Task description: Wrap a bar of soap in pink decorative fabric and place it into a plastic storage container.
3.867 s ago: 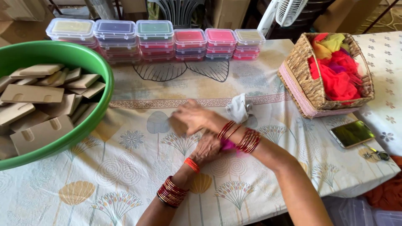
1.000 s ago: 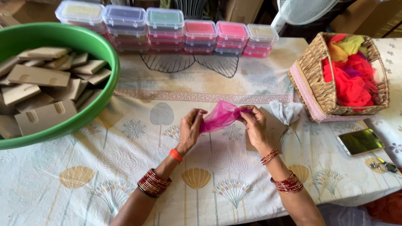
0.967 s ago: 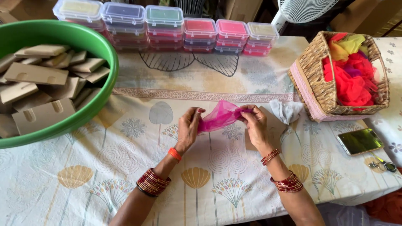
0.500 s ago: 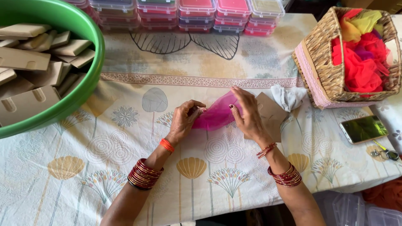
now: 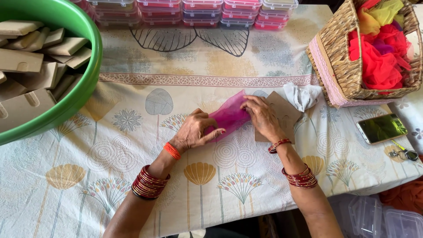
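Note:
A sheer pink cloth (image 5: 230, 113) lies flat on the patterned tablecloth (image 5: 132, 176). My left hand (image 5: 196, 130) presses on its left edge, fingers stretched over it. My right hand (image 5: 263, 117) pinches the cloth's right edge, resting partly over a brown cardboard piece (image 5: 282, 115). Both wrists carry red bangles. A crumpled white cloth (image 5: 302, 95) lies just right of the cardboard.
A green tub (image 5: 81, 88) full of brown cardboard pieces sits at the left. A wicker basket (image 5: 339, 66) with red, yellow and purple cloths stands at the right. Stacked lidded plastic boxes (image 5: 198, 9) line the far edge. A phone (image 5: 381, 128) and keys (image 5: 403, 154) lie at right.
The pink cloth, held stretched in the air a second ago, has come down flat onto the table. Both hands lowered with it and now press it there.

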